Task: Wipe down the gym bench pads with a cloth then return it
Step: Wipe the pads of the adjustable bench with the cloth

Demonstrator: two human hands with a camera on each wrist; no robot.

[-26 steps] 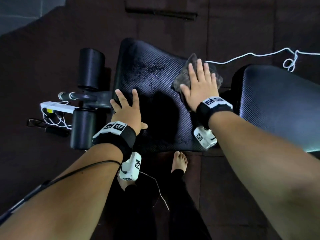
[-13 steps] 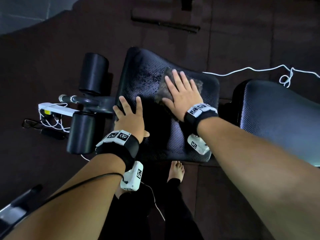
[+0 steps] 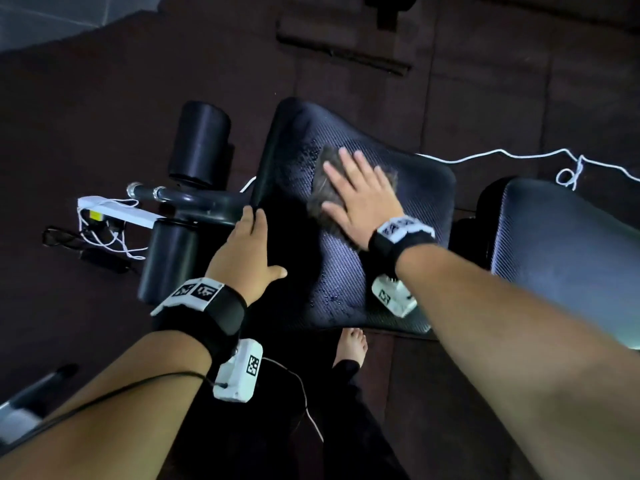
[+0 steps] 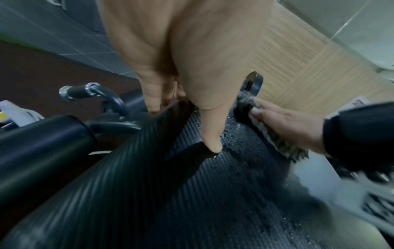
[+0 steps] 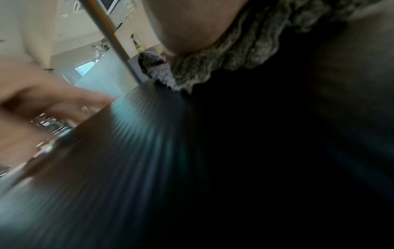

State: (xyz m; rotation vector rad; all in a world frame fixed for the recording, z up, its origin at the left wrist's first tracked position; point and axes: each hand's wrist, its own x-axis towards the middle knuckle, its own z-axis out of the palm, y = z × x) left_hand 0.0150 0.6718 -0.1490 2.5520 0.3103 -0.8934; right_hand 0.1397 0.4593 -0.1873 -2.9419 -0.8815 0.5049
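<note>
The dark textured seat pad [image 3: 415, 188] lies in the middle of the head view, with water droplets on it. My right hand [image 3: 360, 192] lies flat on a grey fuzzy cloth [image 3: 322, 181], fingers straight, pressing it onto the pad's far middle. My left hand [image 3: 242, 258] grips the pad's left edge, fingers curled over the side and thumb on top. The left wrist view shows that grip [image 4: 185, 128] on the pad [image 4: 224, 193], with the cloth [image 4: 277, 139] beyond it. The cloth's edge [image 5: 234, 55] shows under my palm in the blurred right wrist view. The back pad [image 3: 561, 244] is at the right.
Two black foam rollers [image 3: 201, 143] [image 3: 169, 261] sit on a metal bar [image 3: 194, 199] left of the seat. A white power strip with cables [image 3: 114, 213] lies on the dark floor mats. A white cord [image 3: 502, 155] runs behind the bench. My bare foot [image 3: 349, 344] stands near the seat's front edge.
My right hand has slid the cloth leftward across the seat pad, from its far right corner toward the middle. My left hand has shifted from flat on the pad to gripping its left edge.
</note>
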